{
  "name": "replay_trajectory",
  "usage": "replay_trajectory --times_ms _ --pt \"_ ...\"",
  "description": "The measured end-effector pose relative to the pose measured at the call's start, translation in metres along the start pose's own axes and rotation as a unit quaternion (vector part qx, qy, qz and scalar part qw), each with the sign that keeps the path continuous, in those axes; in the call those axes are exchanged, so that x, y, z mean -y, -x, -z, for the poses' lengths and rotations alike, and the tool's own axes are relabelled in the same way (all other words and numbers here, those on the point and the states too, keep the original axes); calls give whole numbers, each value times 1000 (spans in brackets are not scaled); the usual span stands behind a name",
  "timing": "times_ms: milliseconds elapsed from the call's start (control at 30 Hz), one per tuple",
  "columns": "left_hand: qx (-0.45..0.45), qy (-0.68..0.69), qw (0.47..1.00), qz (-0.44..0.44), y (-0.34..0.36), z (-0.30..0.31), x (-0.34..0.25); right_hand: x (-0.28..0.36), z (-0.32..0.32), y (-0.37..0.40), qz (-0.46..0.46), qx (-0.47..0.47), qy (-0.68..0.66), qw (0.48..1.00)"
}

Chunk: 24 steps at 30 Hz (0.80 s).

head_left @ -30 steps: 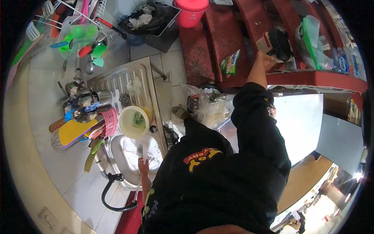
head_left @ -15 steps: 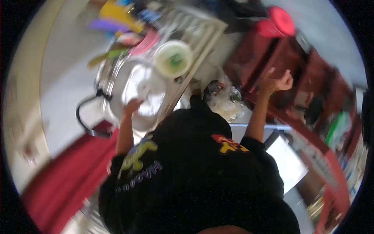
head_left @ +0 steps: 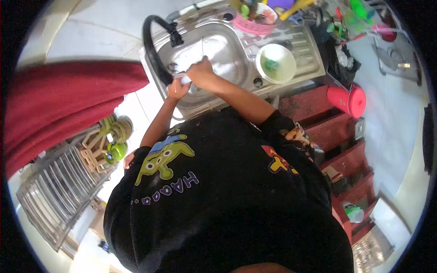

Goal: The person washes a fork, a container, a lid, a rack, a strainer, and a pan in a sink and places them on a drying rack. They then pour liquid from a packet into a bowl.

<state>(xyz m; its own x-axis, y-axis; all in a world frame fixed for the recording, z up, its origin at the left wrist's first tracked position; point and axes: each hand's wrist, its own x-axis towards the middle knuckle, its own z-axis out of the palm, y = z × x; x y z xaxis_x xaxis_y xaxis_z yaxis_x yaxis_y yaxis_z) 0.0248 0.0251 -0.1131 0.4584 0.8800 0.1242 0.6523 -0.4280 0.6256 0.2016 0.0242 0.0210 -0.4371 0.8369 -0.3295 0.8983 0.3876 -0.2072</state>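
Over the left side of the steel sink (head_left: 234,61), my left hand (head_left: 178,89) is closed around a small whitish item (head_left: 185,79), too blurred to name. My right hand (head_left: 200,72) is closed just beside it, fingers curled at the same item; what it grips is hidden. The black faucet (head_left: 154,50) arches over the basin beside my hands. On the drainboard to the right stands a white bowl (head_left: 290,63) with liquid and a green scrubber (head_left: 271,65) in it.
A pink basket (head_left: 253,26) of utensils stands behind the sink. A red curtain (head_left: 68,104) hangs at the left, above a metal dish rack (head_left: 59,191). Red steps (head_left: 334,132) and a red lidded container (head_left: 356,101) are at the right.
The view has turned, so the sink now sits more to the centre. My right hand has come from the far right to beside my left hand, and both are now closed.
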Motion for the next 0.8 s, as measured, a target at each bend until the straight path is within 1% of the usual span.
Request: replay_trajectory --times_ms 100,133,167,200,233,267,333,367,433,467,533,567,600,633,667,700,733,767,800 --pt "-97 94 988 70 4 -3 -4 19 9 -33 10 -42 -115 992" --pt "-129 111 981 96 5 -15 6 27 26 -32 5 -23 -159 987" --pt "-158 123 971 133 6 -27 17 30 10 -44 -2 -51 -200 978" --pt "-166 119 958 203 7 -44 36 30 -9 -58 -10 -80 -241 967" --pt "-165 127 943 259 3 -49 36 31 0 -56 0 -76 -196 978" --pt "-164 66 925 335 4 -58 31 33 8 -55 10 -73 -152 986" --pt "-138 150 941 272 12 -115 110 34 29 -34 9 -104 -196 975" --pt "-151 124 944 266 5 -99 90 35 30 -21 12 -121 -224 967" --pt "-136 76 967 200 -3 -72 67 27 30 -2 9 -161 -275 948" --pt "-108 62 980 153 -10 -63 68 17 11 -2 47 -151 -216 963" --pt "-30 66 997 40 -29 -53 82 14 22 8 55 -65 -80 993" --pt "10 138 990 9 -37 -53 93 14 24 11 81 -77 -13 994" --pt "29 316 948 7 -44 -73 107 13 22 15 107 -83 54 989" --pt "48 512 858 13 -51 -94 122 10 21 19 106 -159 27 981" --pt "65 658 750 26 -57 -112 134 4 21 27 110 -236 1 965" --pt "44 471 879 66 -59 -96 113 5 49 40 28 -135 -16 990" --pt "55 184 975 111 -60 -77 90 -3 64 56 15 -189 -63 980" --pt "83 -35 984 156 -62 -56 65 -13 76 76 6 -244 -113 963" --pt "1 -30 997 77 -55 -39 50 -24 90 97 1 -298 -162 941"
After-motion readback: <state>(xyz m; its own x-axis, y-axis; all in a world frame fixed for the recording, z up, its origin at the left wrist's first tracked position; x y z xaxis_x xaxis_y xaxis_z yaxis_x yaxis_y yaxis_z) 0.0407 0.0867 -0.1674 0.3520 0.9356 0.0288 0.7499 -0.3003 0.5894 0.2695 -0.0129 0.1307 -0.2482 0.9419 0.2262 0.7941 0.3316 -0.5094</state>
